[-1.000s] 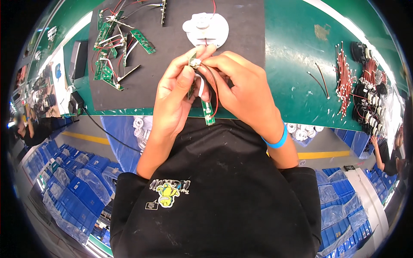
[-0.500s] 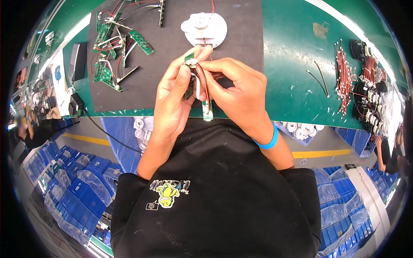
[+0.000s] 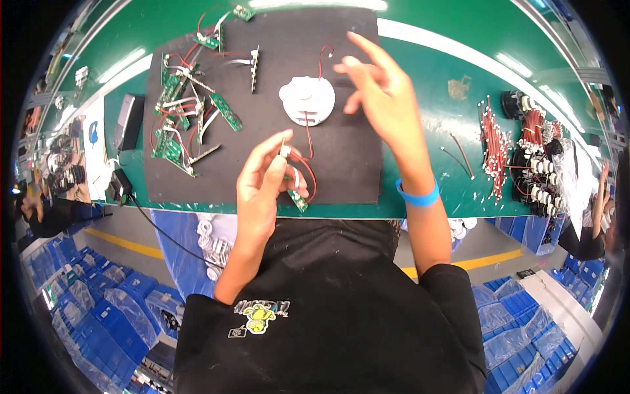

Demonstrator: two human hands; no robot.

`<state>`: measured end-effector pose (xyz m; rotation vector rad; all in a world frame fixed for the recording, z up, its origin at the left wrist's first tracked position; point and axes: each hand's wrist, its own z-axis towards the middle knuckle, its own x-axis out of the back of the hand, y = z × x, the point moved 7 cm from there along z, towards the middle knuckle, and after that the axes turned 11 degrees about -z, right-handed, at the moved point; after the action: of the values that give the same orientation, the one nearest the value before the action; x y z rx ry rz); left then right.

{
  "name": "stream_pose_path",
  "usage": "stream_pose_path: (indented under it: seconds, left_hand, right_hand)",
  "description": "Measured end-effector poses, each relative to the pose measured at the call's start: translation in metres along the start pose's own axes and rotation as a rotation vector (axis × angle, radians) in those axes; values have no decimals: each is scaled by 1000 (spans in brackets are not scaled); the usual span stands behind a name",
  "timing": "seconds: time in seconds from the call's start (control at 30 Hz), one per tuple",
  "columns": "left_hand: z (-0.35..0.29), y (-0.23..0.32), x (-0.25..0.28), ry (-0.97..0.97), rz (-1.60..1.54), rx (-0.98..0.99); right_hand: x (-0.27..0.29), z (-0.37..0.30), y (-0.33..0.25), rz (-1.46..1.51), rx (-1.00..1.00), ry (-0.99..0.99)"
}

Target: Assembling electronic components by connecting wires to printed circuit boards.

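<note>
The left hand (image 3: pixel 262 180) pinches a small green circuit board (image 3: pixel 298 201) between thumb and fingers, above the near edge of a dark mat (image 3: pixel 348 171) on the green worktop (image 3: pixel 420 190). A thin red wire (image 3: pixel 309 134) runs from the board's white connector (image 3: pixel 285 151) to a round white housing (image 3: pixel 318 98), which sits on the mat beyond the left hand. The right hand (image 3: pixel 387 98) holds nothing visible; it is raised beside the housing, apart from it, with the index finger extended and the other fingers loosely spread. More green boards (image 3: pixel 226 111) with wires lie in a loose heap on the left of the mat. On the right of the worktop lie a bundle of red wires (image 3: pixel 492 151) and two loose wires (image 3: pixel 462 157). Below the near edge, at left, blue plastic (image 3: pixel 174 236) borders a pile of white ring-shaped parts (image 3: pixel 213 246); whether it is a bag or a lined bin cannot be told. At lower left, blue bins (image 3: pixel 125 322) stand in rows, partly covered by clear plastic sheets (image 3: pixel 128 293), and similar blue containers (image 3: pixel 518 328) stand at lower right; their contents are too unclear to tell.
</note>
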<state>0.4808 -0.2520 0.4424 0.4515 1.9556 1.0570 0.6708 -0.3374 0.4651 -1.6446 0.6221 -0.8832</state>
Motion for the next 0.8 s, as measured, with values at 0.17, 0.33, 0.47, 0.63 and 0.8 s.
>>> stream_pose_path:
  seconds: [0.17,0.33,0.47,0.63,0.8]
  left_hand:
    - [-1,2,0,-7,-26,92]
    - [0,13,19,2,-69,72]
    - [1,26,33,26,-281,23]
    - [5,31,28,-37,-338,28]
    - [3,25,12,-126,-267,66]
  right_hand:
    - [-17,33,-13,425,-38,-250]
    - [19,19,-24,787,57,-12]
    - [28,-1,-38,727,93,-7]
    - [9,-18,-27,671,-56,-175]
    - [-34,-58,-40,287,-135,-371]
